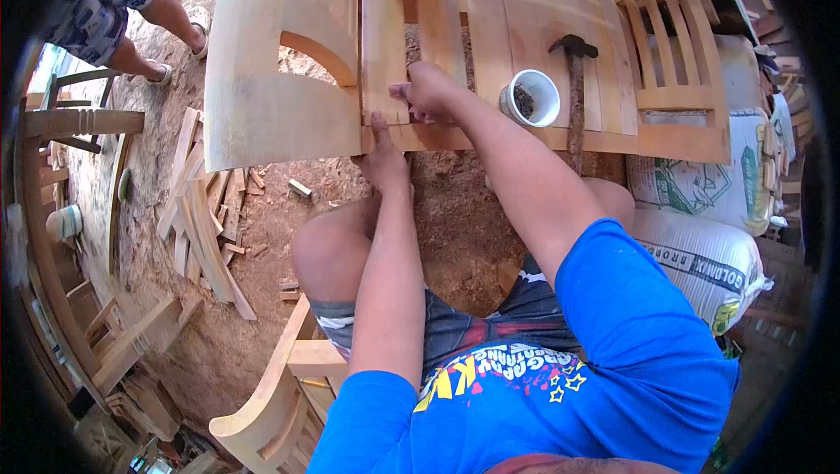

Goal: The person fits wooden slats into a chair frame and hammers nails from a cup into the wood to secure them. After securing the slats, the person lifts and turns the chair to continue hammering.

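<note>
One bench (pixel 289 128), smooth pale wood with flat slats, lies before the knees. Left hand (pixel 383 159): thumb against its front rail, other fingers hidden, grip undetermined. Right hand (pixel 432 94): fingers curled over a slat, contents undetermined. On the bench: one round white tub (pixel 547 99), one dark-headed hammer (pixel 575 93).

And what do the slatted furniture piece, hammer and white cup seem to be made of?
Slatted furniture piece: pale wood, seemingly unvarnished, with visible grain.
Hammer: dark head, probably metal; the brownish handle could be wood or rusty metal.
White cup: likely plastic, smooth and thin-walled.
</note>
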Demonstrator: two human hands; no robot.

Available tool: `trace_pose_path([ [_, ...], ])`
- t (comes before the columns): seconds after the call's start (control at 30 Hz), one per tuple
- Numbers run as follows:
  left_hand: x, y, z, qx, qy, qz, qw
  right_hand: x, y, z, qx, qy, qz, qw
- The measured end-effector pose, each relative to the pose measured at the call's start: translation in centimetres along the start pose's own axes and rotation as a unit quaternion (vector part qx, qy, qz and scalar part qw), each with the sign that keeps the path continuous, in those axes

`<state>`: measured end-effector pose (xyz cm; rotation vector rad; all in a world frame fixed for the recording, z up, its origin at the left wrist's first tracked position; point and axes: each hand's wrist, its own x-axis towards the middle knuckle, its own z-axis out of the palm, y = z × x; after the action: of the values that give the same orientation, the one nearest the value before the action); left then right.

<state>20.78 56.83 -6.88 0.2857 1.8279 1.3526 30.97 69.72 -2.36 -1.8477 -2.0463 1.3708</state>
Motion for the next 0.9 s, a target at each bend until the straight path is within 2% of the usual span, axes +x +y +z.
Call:
trace_pose_path([
  [0.17,0.3,-0.6,0.1,-0.041,-0.012,0.016,0.999,-0.9,-1.0,-0.7,0.057,-0.038,0.030,0.997],
  [0.27,-0.4,0.5,0.0,-0.007,0.003,-0.005,1.000,-1.2,-1.0,-0.9,0.073,-0.037,0.032,0.996],
  [0.57,-0.2,-0.1,0.1,-0.028,-0.005,0.027,0.999,-1.6,-1.6,-1.4,0.035,-0.039,0.031,0.998],
  [0.67,-1.4,1.9,-0.1,0.003,-0.012,0.010,1.000,-1.1,-0.8,-0.9,0.040,-0.024,0.004,0.999],
  [0.77,-1.5,2.0,-0.1,0.018,-0.002,0.028,0.999,-1.1,-0.8,-0.8,0.066,-0.034,0.017,0.997],
  [0.9,0.2,-0.4,-0.1,0.008,-0.005,0.009,1.000,-1.7,-1.5,-1.3,0.075,-0.036,0.028,0.996],
])
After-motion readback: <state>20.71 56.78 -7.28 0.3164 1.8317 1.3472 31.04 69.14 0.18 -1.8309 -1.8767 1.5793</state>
